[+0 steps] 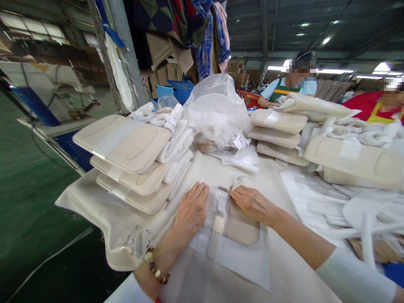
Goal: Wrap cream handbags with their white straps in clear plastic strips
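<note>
A small beige padded piece [243,227] lies in front of me with a clear plastic bag [244,261] around or under it; I cannot tell which. A narrow clear strip with a pale label [218,223] runs along its left side. My left hand [192,205] rests flat at the left of the bag, fingers stretched forward, a bead bracelet on the wrist. Over the upper right of the piece, my right hand [254,205] has curled fingers, its thumb and fingertips pinching at the top edge of the bag. What exactly lies between those fingertips is partly hidden.
Beige padded panels are stacked at the left [123,141] and the right [277,122]. A large translucent plastic bag [217,111] stands behind. White plastic parts [356,210] lie at the right. A co-worker [292,84] stands across the table, another person in red at the far right.
</note>
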`<state>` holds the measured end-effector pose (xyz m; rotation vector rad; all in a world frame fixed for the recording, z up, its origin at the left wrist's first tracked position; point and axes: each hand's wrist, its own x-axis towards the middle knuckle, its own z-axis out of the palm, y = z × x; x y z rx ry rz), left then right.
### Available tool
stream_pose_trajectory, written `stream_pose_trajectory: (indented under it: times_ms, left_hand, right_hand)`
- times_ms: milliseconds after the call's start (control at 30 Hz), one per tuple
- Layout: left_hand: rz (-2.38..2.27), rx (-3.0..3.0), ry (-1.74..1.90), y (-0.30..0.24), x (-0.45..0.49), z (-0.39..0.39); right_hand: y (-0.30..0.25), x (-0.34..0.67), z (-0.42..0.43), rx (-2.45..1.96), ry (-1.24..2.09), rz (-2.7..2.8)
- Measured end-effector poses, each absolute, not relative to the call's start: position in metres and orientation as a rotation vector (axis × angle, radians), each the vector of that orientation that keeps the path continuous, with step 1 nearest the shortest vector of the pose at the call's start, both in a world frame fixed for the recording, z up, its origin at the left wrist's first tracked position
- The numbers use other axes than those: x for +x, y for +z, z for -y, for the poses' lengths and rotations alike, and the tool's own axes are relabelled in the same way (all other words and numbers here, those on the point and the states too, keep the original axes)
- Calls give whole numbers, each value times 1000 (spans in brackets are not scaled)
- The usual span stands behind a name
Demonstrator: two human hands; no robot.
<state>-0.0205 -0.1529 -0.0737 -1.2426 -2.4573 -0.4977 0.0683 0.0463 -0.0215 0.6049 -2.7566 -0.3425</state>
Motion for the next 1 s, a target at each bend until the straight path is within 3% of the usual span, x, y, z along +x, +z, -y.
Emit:
stream_pose_trajectory:
  times_ms: [300, 533, 1000]
  left_hand:
    - [2503, -1234, -535, -72, -20, 154]
    - [2501, -1232, -623, -74, -20, 154]
    - [2497, -1267, -806, -68, -22, 155]
  right_hand:
    - [-12, 80, -59, 685, -332, 2809]
    - [-13, 82, -38, 273, 21, 2850]
    - [-19, 87, -23, 126, 172, 3177]
